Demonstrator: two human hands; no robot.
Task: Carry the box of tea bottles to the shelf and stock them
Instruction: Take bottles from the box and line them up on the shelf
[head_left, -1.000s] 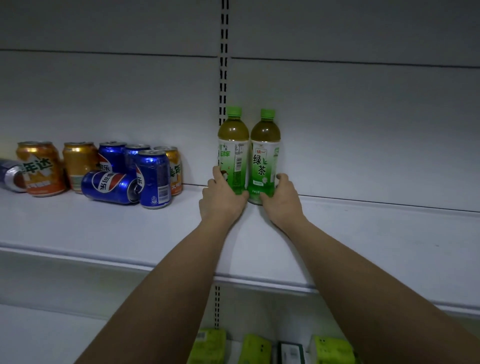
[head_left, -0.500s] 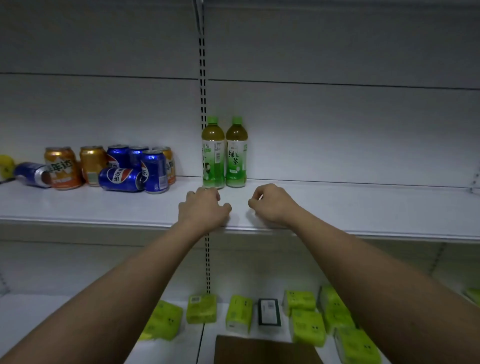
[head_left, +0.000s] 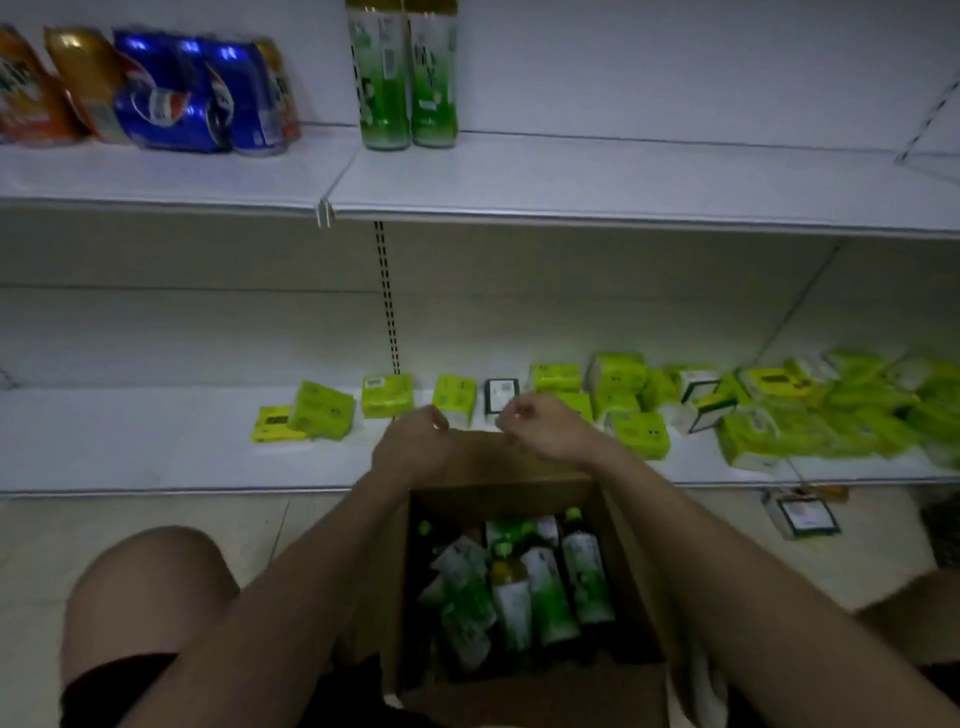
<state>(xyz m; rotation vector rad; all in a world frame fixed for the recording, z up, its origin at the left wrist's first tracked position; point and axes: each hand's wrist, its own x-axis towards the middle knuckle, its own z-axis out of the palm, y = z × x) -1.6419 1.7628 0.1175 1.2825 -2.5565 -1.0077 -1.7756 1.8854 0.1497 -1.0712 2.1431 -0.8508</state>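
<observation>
An open cardboard box (head_left: 639, 566) stands on the floor between my knees. Several green tea bottles (head_left: 540, 587) lie jumbled inside it. Two more tea bottles (head_left: 382, 78) (head_left: 432, 78) stand upright side by side at the back of the upper shelf (head_left: 623, 182). My left hand (head_left: 410, 449) and my right hand (head_left: 545, 428) hover over the box's far flap (head_left: 483, 457), a little apart. Both have their fingers curled in and hold nothing. The image is blurred by motion.
Orange and blue soda cans (head_left: 171, 93) crowd the upper shelf left of the bottles, one lying on its side. Many green tissue packs (head_left: 639, 405) litter the lower shelf (head_left: 130, 441) behind the box. One small pack (head_left: 800, 512) lies on the floor at right.
My hands have let go of the two bottles and dropped from the upper shelf down to the box. My view has tilted down, so the box's contents now show.
</observation>
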